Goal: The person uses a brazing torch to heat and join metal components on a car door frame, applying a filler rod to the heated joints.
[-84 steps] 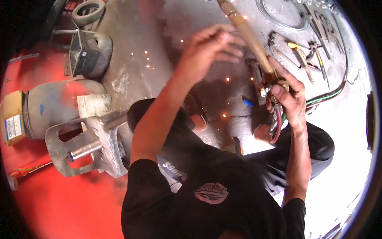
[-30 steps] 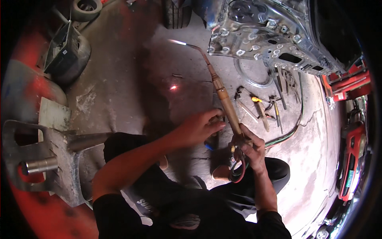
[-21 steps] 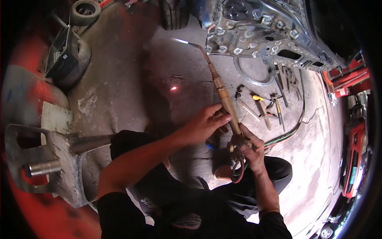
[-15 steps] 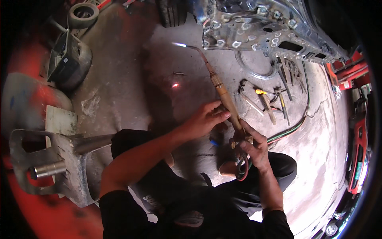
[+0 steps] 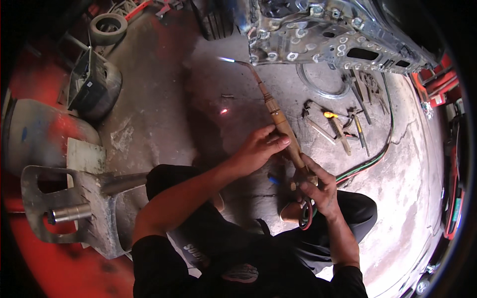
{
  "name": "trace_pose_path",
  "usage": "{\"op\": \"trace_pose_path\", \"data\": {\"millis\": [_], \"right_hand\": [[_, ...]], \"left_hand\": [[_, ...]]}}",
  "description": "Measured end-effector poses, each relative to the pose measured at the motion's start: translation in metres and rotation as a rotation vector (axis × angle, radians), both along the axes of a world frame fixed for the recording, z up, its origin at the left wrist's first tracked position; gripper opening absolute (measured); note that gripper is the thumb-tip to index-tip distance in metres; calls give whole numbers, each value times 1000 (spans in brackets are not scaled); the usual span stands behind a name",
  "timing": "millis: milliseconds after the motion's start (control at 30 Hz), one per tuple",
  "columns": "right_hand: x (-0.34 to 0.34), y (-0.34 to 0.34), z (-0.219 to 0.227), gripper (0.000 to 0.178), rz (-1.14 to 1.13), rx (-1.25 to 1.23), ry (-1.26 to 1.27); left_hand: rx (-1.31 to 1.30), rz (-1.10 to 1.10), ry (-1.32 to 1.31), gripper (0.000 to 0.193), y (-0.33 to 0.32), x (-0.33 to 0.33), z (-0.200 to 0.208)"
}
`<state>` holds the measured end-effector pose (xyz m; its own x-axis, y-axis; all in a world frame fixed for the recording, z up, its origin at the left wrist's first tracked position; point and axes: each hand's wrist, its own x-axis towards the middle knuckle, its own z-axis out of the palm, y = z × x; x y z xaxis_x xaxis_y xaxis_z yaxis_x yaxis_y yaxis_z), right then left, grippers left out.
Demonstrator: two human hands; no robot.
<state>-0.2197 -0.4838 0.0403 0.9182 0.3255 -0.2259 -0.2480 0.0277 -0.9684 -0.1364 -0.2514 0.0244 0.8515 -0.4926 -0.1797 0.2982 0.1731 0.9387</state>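
A lit gas welding torch [image 5: 288, 133] with a brass-coloured body and a thin bent tip lies slantwise across the middle of the view. A short bluish-white flame [image 5: 226, 59] burns at its tip, pointing left. My left hand [image 5: 258, 151] closes round the torch's handle from the left, thumb on top; its other fingers are partly hidden. My right hand [image 5: 323, 192] grips the rear end by the valve knobs. Below that hand the torch's hoses loop, and the green and red hoses [image 5: 365, 166] run off to the right along the floor.
A bare metal car body panel [image 5: 318, 49] overhangs at the upper right, near the flame. On the floor lie coiled wire [image 5: 323, 92], a wire brush [image 5: 341, 136], a yellow-handled tool [image 5: 330, 115] and a small glowing spot [image 5: 223, 111]. A worn metal stool [image 5: 107, 213] stands left, a black crate [image 5: 88, 82] beyond.
The whole scene has shifted slightly right and down as my head moves. Both hands keep their hold on the torch, and the flame still burns.
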Motion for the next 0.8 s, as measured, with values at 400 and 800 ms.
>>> {"op": "trace_pose_path", "data": {"millis": [400,800], "right_hand": [[7,-7,4,65,-54,-18,-160],[20,-1,-12,70,-103,102,-203]], "left_hand": [[-192,40,-135,33,-17,10,-3],[-235,15,-189,42,-13,22,-9]]}}
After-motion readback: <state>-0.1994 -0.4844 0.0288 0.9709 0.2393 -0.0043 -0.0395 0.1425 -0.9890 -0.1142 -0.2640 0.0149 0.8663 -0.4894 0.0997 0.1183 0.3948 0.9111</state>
